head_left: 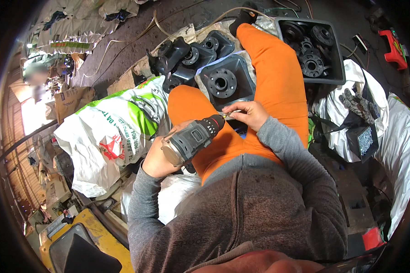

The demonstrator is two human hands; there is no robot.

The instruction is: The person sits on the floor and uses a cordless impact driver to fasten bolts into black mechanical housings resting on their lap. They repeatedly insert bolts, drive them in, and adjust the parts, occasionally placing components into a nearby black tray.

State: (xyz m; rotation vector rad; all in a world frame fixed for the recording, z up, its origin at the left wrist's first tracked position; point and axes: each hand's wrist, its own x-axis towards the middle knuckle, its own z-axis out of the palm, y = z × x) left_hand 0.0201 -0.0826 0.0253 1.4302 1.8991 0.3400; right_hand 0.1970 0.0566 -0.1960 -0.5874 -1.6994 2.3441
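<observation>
My left hand is wrapped round the grip of a grey cordless drill, held above my orange-clad thigh. The drill's nose slants up to the right. My right hand has its thumb and fingers pinched together right at the drill's tip, on something small and thin that I cannot make out. Just beyond the tip, between my legs, stands a black square-based part with a round bolt-holed flange facing up. Several similar black parts lie in a cluster farther off to the left.
A grey crate of black flanged pieces stands at far right. Nearer are grey gloves on a white sack and a black box of small metal screws. A large white-and-green sack lies left; hoses cross the floor.
</observation>
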